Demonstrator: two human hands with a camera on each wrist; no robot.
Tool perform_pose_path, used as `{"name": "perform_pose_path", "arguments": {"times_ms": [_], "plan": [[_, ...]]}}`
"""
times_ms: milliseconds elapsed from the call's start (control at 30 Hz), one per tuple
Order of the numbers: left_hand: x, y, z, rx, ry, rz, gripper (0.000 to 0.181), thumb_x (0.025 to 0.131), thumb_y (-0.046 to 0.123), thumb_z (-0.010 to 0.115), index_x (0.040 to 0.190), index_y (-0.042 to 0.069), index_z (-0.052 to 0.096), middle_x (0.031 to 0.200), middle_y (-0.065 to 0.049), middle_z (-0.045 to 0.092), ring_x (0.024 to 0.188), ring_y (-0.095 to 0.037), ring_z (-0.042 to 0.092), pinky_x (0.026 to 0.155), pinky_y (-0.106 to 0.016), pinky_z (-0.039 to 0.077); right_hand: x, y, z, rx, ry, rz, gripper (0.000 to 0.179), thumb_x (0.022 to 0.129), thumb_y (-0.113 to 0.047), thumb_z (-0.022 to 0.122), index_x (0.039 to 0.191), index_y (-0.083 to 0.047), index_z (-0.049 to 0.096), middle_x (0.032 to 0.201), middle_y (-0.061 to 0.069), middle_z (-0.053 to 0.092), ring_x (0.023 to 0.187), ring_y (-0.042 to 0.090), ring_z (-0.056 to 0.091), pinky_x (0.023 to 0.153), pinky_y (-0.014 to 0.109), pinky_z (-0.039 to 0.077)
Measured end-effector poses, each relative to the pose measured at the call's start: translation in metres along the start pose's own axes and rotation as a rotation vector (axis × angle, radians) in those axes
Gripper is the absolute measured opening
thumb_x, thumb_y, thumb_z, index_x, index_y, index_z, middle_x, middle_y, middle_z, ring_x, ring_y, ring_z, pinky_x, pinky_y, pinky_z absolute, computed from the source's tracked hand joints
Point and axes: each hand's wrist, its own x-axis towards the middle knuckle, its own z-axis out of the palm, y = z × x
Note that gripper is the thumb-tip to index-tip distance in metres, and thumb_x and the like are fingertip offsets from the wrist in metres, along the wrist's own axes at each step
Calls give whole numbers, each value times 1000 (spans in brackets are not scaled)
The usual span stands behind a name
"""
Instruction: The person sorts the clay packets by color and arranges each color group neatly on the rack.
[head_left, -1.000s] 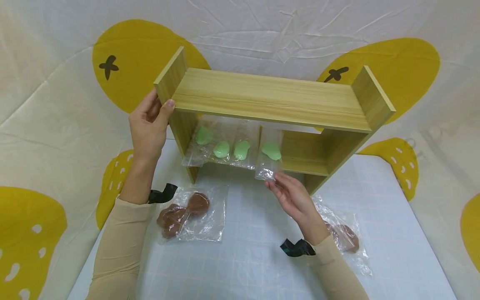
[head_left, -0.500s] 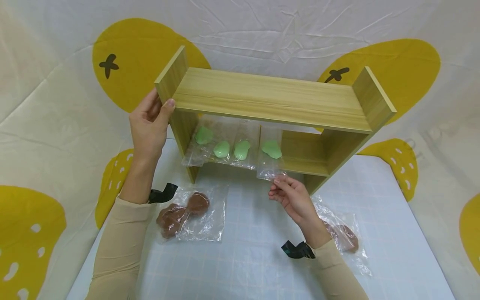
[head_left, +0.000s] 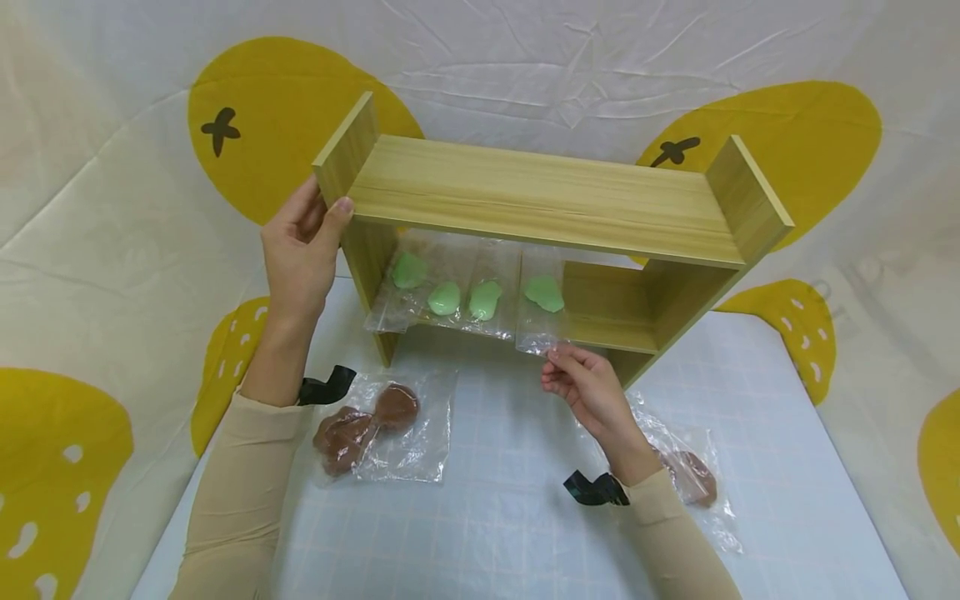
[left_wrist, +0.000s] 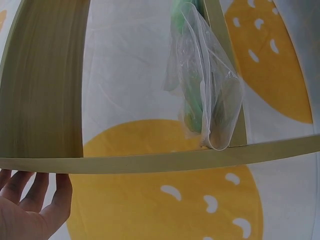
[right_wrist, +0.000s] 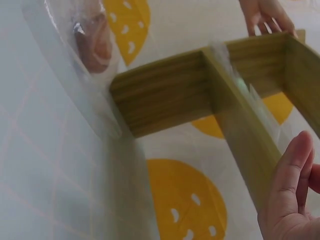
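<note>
My left hand [head_left: 302,250] grips the upper left side panel of a small wooden shelf [head_left: 547,192], thumb on its front edge. On the middle board lie several clear plastic bags, each with a pale green lump. The rightmost bag [head_left: 534,335], holding its green lump [head_left: 544,294], overhangs the board's front edge. My right hand [head_left: 592,396] pinches this bag's near lower edge between thumb and fingers. From the left wrist view, bags [left_wrist: 220,110] hang past the board edge. The right wrist view has my right thumb [right_wrist: 292,170] close to the board's front.
Clear bags with brown lumps lie on the pale checked table [head_left: 480,533]: one bag [head_left: 397,433] at left, another [head_left: 697,479] at right, partly behind my right forearm. A white cloth with yellow shapes [head_left: 292,125] hangs behind the shelf.
My right hand has closed its fingers from a looser pose and shifted slightly; the rightmost bag has moved a little inward on the board. My left hand stays on the panel.
</note>
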Motion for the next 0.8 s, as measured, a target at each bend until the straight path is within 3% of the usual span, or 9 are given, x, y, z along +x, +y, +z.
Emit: {"name": "perform_pose_path", "arguments": {"times_ms": [233,433,800], "plan": [[0,0,0,-14,-3,7,43,92,8,73,134,12,65,131,-12,65,118,-25,62,99,-37,50,3,0,0,31,3,6,15,102,-2,56,98,-2,70,82,9,70,73,18,69,72,29,60],[0,0,1,3,-4,3,43,93,8,72,135,13,65,131,-11,65,118,-25,62,99,-37,50,2,-1,1,42,0,4,12,102,-3,56,103,2,66,83,9,70,74,18,69,73,29,60],[0,3,0,6,-7,3,43,93,9,73,135,14,65,131,-10,65,117,-24,63,99,-36,50,-8,-2,-2,9,-20,18,11,101,-7,61,106,-3,69,88,10,68,79,19,69,77,32,60]]}}
